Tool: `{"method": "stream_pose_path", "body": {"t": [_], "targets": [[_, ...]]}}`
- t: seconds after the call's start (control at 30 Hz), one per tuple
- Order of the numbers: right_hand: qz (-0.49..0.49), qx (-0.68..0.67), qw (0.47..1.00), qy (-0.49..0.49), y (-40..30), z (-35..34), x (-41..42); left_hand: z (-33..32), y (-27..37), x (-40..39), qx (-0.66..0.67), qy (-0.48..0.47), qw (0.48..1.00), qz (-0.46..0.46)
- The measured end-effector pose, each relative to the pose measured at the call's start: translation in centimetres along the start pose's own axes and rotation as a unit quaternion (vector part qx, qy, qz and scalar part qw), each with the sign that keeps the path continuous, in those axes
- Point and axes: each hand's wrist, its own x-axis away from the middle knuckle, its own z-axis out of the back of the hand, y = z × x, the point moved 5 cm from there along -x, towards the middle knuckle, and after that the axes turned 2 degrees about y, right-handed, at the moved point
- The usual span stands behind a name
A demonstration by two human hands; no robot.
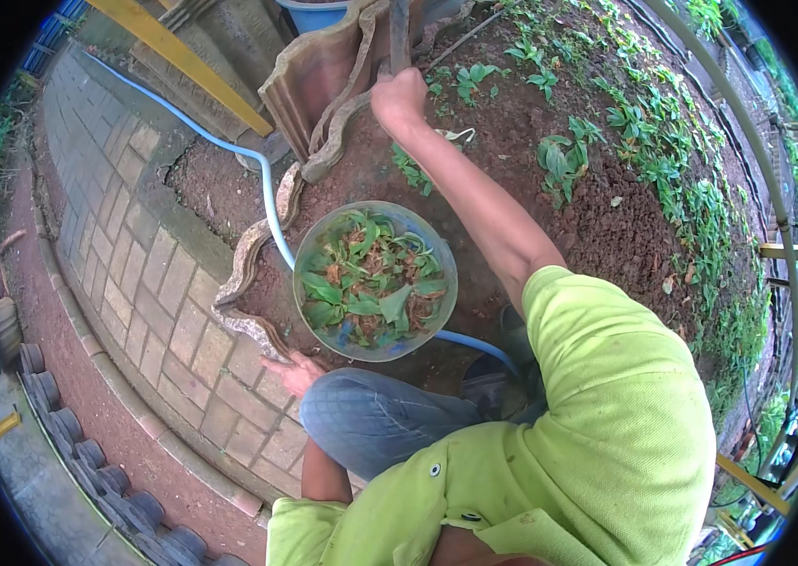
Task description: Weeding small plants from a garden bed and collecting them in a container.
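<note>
My right hand [399,99] is closed around the near end of a long, flat, dark grey tool [399,35]. The tool's far part runs out of the top of the picture. Low on the left, my left hand [297,373] touches the near end of a wavy edging tile [257,327] set in the soil; my knee partly hides this hand. Between my arms stands a round plastic tub [447,311] with uprooted green plants [363,283] and brown roots inside.
A blue hose [268,191] passes behind the tub. Brick paving [179,304] lies left; planted soil [590,240] lies right. Wavy tiles [317,78] lean at the top beside a yellow bar [186,64]. Several grey pots [91,453] line the lower left.
</note>
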Motion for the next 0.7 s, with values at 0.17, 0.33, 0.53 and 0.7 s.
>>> {"method": "stream_pose_path", "body": {"t": [0.17, 0.33, 0.53, 0.7], "targets": [[0.036, 0.008, 0.999, 0.026, -1.4, -0.4, 6.3, 0.2, -1.1, -0.6, -0.016, 0.032, 0.999, 0.014], [0.118, 0.036, 0.992, -0.028, -0.6, 4.3, 5.8, -0.1, 0.2, 0.3, 0.020, 0.015, 1.000, -0.011], [0.022, 0.035, 0.937, -0.347, 1.3, 10.8, 5.3, 0.0, -0.4, -0.3, -0.064, 0.028, 0.998, 0.011], [-0.004, 0.078, 0.900, -0.430, 0.0, 16.6, 5.1, -0.5, -2.2, -1.2, -0.041, 0.058, 0.997, -0.015]]}}
